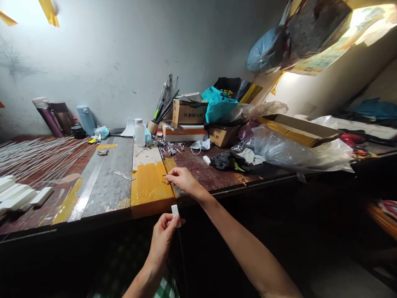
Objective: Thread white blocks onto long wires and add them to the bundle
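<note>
By the front edge of the bench (pixel 214 179), left hand (pixel 164 227) clamps block (pixel 175 210); right hand (pixel 181 180), pinching wire (pixel 173 197), should draw straight.

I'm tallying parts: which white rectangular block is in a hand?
The white rectangular block pinched in the bare left hand; the other white blocks rest unheld on the dark-red tabletop.

The left hand (pixel 163 231) (partly) hides a white block (pixel 175 210).

From right hand (pixel 181 180): 9 o'clock lane over grey board (pixel 111 192) was open, only a flat metal strip (pixel 124 176) in it. White bottle (pixel 139 134) blocked 10–11 o'clock, cardboard box (pixel 190 112) 12, dark cloth (pixel 226 160) 2.
</note>
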A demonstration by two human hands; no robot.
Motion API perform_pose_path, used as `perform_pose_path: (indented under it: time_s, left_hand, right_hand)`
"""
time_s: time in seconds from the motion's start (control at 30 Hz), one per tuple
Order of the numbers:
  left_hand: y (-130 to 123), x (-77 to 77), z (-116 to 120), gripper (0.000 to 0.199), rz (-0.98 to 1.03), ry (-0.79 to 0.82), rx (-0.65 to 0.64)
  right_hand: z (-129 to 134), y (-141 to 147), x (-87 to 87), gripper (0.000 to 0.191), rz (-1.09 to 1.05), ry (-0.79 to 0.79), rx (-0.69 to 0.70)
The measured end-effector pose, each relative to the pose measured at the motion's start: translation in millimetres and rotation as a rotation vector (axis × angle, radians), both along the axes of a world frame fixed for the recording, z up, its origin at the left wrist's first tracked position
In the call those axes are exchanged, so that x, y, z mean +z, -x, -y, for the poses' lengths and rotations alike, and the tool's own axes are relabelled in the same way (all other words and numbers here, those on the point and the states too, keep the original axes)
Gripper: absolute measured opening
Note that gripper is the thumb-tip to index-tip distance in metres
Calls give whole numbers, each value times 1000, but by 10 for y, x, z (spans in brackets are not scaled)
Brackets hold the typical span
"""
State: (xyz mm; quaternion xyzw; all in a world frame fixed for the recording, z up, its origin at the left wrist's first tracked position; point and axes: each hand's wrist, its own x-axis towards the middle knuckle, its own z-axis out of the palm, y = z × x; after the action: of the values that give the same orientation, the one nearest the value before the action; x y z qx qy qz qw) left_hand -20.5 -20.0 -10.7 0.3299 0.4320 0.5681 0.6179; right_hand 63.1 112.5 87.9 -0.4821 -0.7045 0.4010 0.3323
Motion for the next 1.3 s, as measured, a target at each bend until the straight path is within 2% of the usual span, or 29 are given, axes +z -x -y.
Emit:
perform_pose_path:
  time_s: [0.2,0.33,0.43,0.5,0.63,0.7,0.77,0.87,0.97,1.07,1.17,1.3]
  left_hand:
    - [9,-68,-26,43,4,35,74]
    - [-4,-51,-56,44,34,37,88]
    - [-2,-22,-100,43,64,34,101]
    - [1,-7,-130,45,86,35,111]
    - [6,4,-132,45,107,39,147]
    - [8,9,-105,43,97,46,166]
    - [11,22,-76,41,89,53,179]
    - [15,62,-59,41,88,52,181]
    - [10,99,-76,42,77,43,169]
    - [-9,104,-102,44,69,41,167]
    - [-32,87,-111,44,72,47,167]
    - [-48,88,-94,44,81,52,171]
  right_hand:
    - [-195,163,-120,13,58,-121,-117]
    - [-59,19,-128,26,6,-231,-211]
    - [328,-193,-169,24,0,-235,-223]
    - [686,-336,-248,28,48,-140,-191]
    - [1374,-512,-523,24,162,115,-119]
    - [1607,-531,-663,17,202,210,-116]
    - [1741,-524,-766,12,187,227,-132]
    - [1782,-511,-833,18,39,261,-146]
    - [1720,-533,-846,29,-171,377,-84]
    - [1670,-576,-861,37,-269,431,-47]
    - [1693,-604,-875,39,-239,436,-83]
    - [1786,-605,-861,27,-54,268,-172]
